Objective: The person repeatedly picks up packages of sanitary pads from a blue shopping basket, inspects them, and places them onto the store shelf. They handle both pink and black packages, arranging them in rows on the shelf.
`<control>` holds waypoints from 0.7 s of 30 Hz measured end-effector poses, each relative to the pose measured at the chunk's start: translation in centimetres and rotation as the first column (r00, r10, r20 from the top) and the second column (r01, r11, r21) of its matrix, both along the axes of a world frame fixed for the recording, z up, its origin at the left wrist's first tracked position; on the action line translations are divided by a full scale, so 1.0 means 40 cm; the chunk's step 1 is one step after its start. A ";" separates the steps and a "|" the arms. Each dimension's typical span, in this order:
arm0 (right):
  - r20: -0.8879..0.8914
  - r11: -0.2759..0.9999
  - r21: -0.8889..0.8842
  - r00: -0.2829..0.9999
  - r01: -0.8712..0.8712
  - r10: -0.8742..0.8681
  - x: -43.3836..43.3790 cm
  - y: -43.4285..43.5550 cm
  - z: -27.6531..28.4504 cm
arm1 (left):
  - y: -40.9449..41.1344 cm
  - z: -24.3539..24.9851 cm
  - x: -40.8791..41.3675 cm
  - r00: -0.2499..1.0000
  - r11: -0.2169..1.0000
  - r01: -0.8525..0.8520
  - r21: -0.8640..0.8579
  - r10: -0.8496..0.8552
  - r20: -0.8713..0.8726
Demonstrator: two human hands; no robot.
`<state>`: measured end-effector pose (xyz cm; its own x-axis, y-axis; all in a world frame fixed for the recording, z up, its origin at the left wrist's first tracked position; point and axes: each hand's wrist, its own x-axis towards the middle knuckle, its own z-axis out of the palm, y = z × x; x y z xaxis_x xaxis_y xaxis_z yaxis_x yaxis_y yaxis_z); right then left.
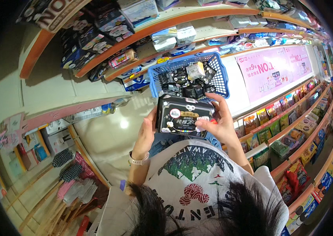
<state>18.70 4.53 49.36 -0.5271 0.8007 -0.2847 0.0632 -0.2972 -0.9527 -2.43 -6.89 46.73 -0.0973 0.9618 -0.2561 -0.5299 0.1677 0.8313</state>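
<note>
Between both hands is a black packet of sanitary pads (pixel 184 116) with white flower prints and writing, its broad face up. My left hand (pixel 148 129) lies along the packet's left side. My right hand (pixel 221 118) grips the right side, its thumb on the printed face and fingers at the far edge. Just beyond the packet is a blue plastic basket (pixel 225 73) with lattice walls, holding several small black packets (pixel 194 91) and a white and yellow one (pixel 195 71). The packet hides part of the basket's near rim.
Shelves with orange edges (pixel 154 20) hold packets beyond and left of the basket. Snack shelves (pixel 293 138) run along the right. A pink poster (pixel 269 70) lies beyond the basket's right side. Lower left are a display of brushes (pixel 62 157) and a pink-edged shelf (pixel 63 109).
</note>
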 end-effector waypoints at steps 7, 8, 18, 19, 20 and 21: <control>-0.125 0.987 -0.048 0.979 0.154 -0.158 -0.091 -0.018 0.056 | 0.023 0.087 0.005 0.958 0.980 -0.194 0.031 0.196 -0.207; -0.119 0.988 0.008 0.981 0.155 -0.153 -0.093 -0.024 0.052 | 0.028 0.096 0.011 0.940 0.967 -0.241 0.079 0.253 -0.227; -0.131 0.993 0.115 0.991 0.031 -0.016 -0.139 -0.091 0.090 | 0.016 0.099 -0.016 0.912 0.947 -0.316 0.065 0.322 -0.256; -0.127 0.992 0.127 0.992 0.026 -0.009 -0.142 -0.093 0.090 | 0.015 0.099 -0.020 0.914 0.950 -0.304 0.063 0.310 -0.263; -0.112 0.992 0.129 0.993 -0.015 0.030 -0.145 -0.093 0.089 | 0.018 0.103 -0.022 0.902 0.947 -0.313 0.070 0.320 -0.292; -0.095 0.991 0.126 0.993 -0.053 0.065 -0.145 -0.098 0.084 | 0.012 0.101 -0.022 0.898 0.942 -0.328 0.066 0.333 -0.288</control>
<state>12.91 0.61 52.73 -0.5950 0.7932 -0.1297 -0.0194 -0.1755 -0.9843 -3.33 -6.41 50.77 -0.4780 0.8650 -0.1527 -0.2868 0.0106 0.9579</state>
